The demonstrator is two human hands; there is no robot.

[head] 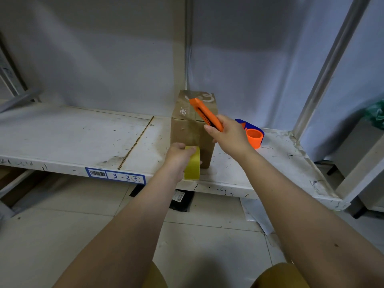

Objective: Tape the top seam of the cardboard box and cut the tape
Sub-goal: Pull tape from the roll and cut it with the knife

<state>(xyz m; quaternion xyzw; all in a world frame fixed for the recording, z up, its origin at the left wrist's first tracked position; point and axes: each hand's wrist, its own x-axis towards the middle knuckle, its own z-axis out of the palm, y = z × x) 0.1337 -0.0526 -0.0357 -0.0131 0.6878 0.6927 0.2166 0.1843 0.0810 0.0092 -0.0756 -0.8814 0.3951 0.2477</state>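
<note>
- Head view: the cardboard box stands on the white shelf, near its front edge, and a glossy strip seems to run along the top seam and down the near face.
- The left hand is curled around the yellow tape roll, thumb over the top, holding it low against the front of the box, just above the shelf edge.
- The right hand is wrapped around the orange utility knife, fingers pressed together on the lower body, tip angled up and away over the box top.
- I cannot tell whether the blade is out; the tip is too small to read.
- My read: taping is essentially done and the cut is the step in hand.
- To do it well, keep the roll pulled down so the strip between box and roll stays taut; slack tape will fold and stick instead of parting.
- Bring the blade to that taut stretch just above the roll, clear of the left thumb, and slice away from the holding hand.
- The risk is cutting into the cardboard or nicking the left fingers, so a shallow, short stroke suits.
- An orange and blue tape dispenser sits idle on the shelf behind the right hand, out of the way.
</note>
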